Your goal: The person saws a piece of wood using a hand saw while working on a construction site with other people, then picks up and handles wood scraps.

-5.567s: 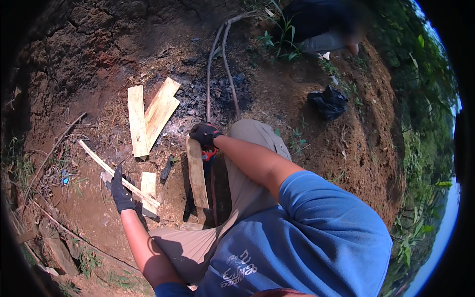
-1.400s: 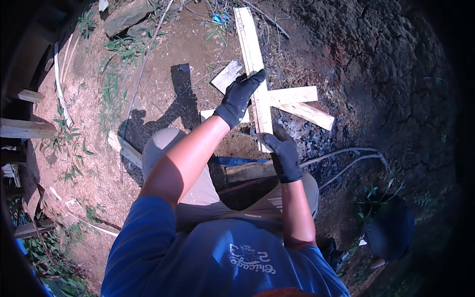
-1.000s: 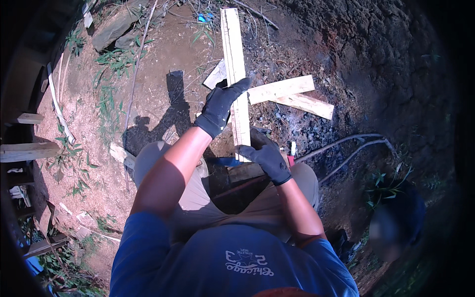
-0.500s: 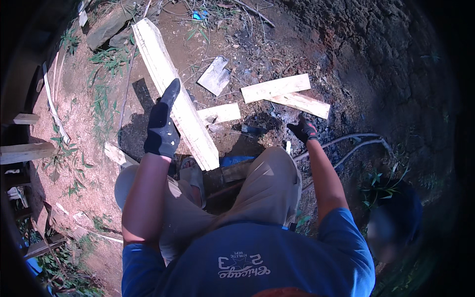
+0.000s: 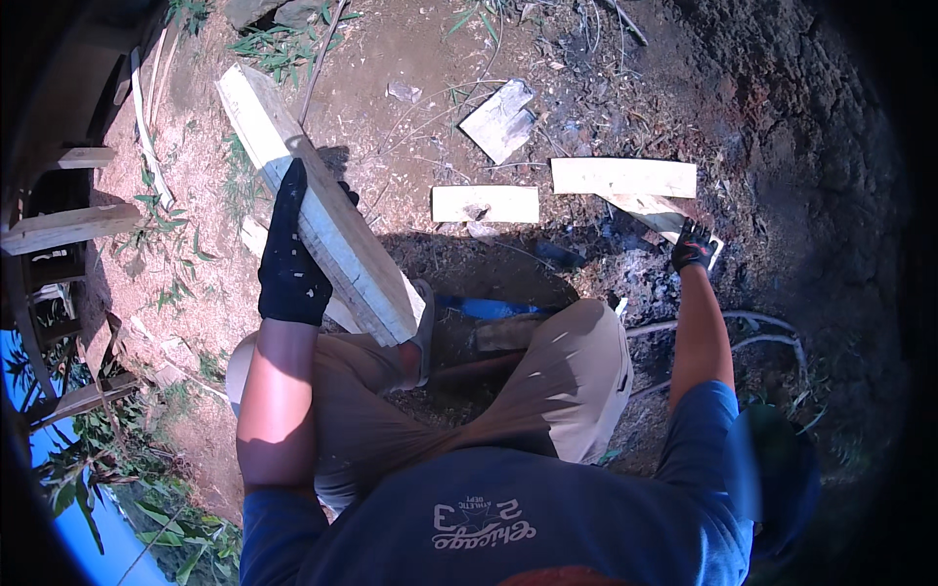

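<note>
My left hand, in a black glove, grips a long pale plank from its left side. The plank is lifted off the ground and slants from the upper left down to my left knee. Out to the right, my gloved right hand is closed on the near end of a slanted plank lying on the dirt. That plank sits partly under a flat-lying board. A shorter board lies between my two hands.
A square wood offcut lies further out on the bare dirt. A blue object shows between my knees. Thin hoses curve across the dark ashy ground on the right. Wooden rails and weeds line the left edge.
My left hand has swung the long plank from the middle out to the left and kept hold of it. My right hand has reached out right to the planks on the ground.
</note>
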`<state>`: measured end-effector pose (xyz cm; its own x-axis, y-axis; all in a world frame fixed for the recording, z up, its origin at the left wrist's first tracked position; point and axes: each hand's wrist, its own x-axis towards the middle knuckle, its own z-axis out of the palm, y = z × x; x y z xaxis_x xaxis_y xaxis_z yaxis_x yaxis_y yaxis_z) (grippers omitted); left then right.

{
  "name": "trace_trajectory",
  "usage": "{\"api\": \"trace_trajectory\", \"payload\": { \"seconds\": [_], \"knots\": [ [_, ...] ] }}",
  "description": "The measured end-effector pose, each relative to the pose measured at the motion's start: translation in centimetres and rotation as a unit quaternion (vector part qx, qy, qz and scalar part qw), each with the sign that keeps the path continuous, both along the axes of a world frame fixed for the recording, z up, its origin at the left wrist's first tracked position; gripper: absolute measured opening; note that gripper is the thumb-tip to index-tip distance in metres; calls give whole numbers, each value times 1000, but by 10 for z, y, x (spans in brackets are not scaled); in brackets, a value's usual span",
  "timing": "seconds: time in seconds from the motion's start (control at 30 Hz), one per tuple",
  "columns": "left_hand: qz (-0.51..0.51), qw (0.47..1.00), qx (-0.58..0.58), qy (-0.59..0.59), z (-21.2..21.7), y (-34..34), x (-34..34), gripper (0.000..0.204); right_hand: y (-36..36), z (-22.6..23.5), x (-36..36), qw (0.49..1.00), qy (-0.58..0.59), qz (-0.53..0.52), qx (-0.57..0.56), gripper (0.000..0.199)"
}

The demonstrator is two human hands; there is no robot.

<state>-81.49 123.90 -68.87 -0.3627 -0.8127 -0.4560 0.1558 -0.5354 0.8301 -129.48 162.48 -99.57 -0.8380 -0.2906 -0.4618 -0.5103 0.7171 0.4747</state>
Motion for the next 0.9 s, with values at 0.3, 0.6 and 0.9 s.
{"api": "trace_trajectory", "payload": {
  "seconds": [0.3,0.6,0.9],
  "knots": [
    [-9,1000,-10,-23,-12,-3,0,56,11,-24,-9,994,74,35,-69,104],
    [-38,997,18,-61,-21,2,-11,53,25,-34,-31,993,14,102,-56,59],
    [-97,993,12,-62,-37,-1,-23,47,6,82,11,962,-231,102,-107,86]
  ]
}}
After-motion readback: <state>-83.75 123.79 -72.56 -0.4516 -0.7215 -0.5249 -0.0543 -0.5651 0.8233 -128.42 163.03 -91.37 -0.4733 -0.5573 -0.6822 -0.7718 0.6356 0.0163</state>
